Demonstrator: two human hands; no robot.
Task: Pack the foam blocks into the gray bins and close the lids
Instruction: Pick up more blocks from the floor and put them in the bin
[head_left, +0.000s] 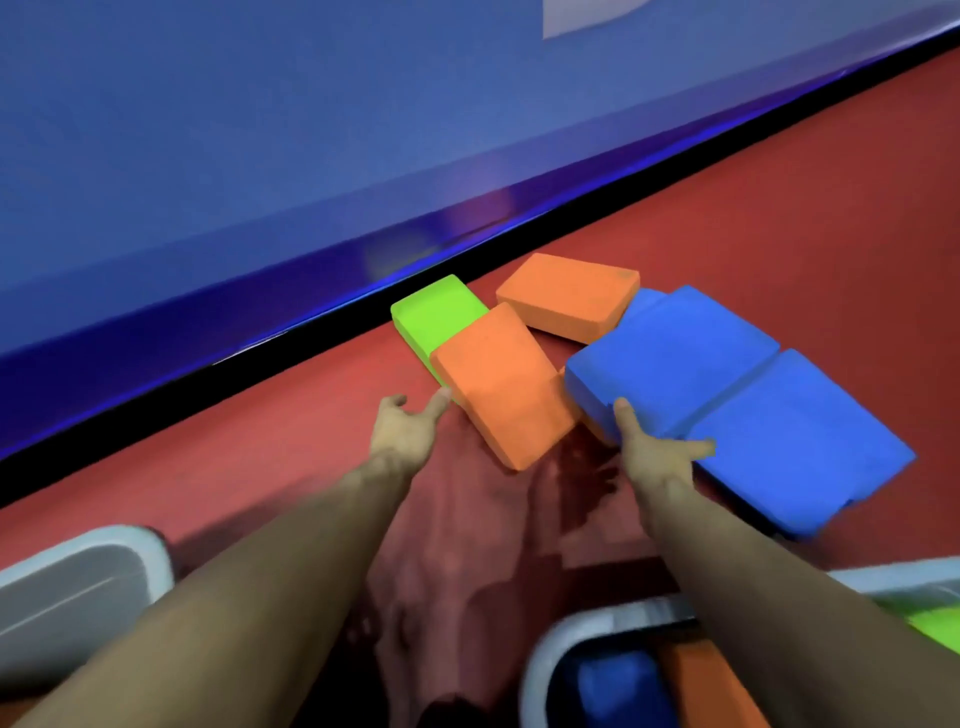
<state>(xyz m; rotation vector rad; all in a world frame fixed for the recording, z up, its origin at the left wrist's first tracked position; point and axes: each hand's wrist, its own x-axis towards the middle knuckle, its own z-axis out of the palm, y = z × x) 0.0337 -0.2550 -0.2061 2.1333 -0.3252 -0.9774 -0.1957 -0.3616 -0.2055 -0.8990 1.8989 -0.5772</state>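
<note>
Nearest the camera sat the gray bins: one at the lower left (78, 587), its inside out of view, and one at the bottom centre (561, 639) already showing a blue and an orange block inside; a third rim with something green peeked in at the lower right (914, 584). So packing was under way, and this looked like the gathering step. Both arms were stretched out over the red floor (260, 426). The right hand (660, 452) had its thumb up against the near corner of the front blue block (670, 353), fingers seemingly under it, a grasp by the look of it. A second blue block (800, 441) lay just beside, touching the first. The left hand (405, 426) was spread and loose, fingertips just touching the near orange block (498, 384), gripping nothing. That block leaned over a green block (436, 312); farther back lay another orange block (566, 296), near the blue wall (363, 130). Next, I reckoned, the left hand needed to close on the orange one, then both carry back to a bin; soft foam should squeeze easily
</note>
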